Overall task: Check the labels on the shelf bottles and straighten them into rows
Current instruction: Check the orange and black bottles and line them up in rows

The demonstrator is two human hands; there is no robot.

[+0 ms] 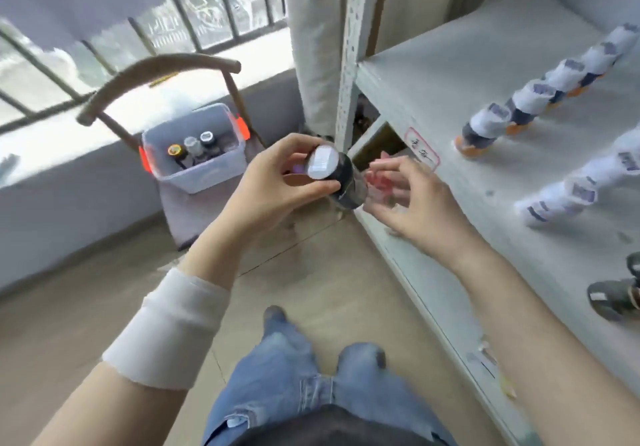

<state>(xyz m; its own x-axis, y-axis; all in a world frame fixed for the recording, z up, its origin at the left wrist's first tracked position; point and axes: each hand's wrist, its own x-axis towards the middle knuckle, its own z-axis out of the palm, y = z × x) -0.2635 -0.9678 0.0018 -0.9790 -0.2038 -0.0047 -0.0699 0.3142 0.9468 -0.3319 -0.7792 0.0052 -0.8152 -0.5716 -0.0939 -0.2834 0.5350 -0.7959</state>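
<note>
A dark cylindrical bottle with a white-labelled cap (pixel 334 173) was gripped at the centre of the frame by the curled fingers of the left hand (pixel 273 185), just off the front edge of the white metal shelf (pixel 450 64). The right hand (pixel 419 203) was held spread beside it, grasping nothing; small white-wrapped bottles (pixel 540 99) were lined up at upper right.

Bare shelf board (pixel 450 64) lies open between the upright post (pixel 348 64) and bottle rows (pixel 542 93).
</note>
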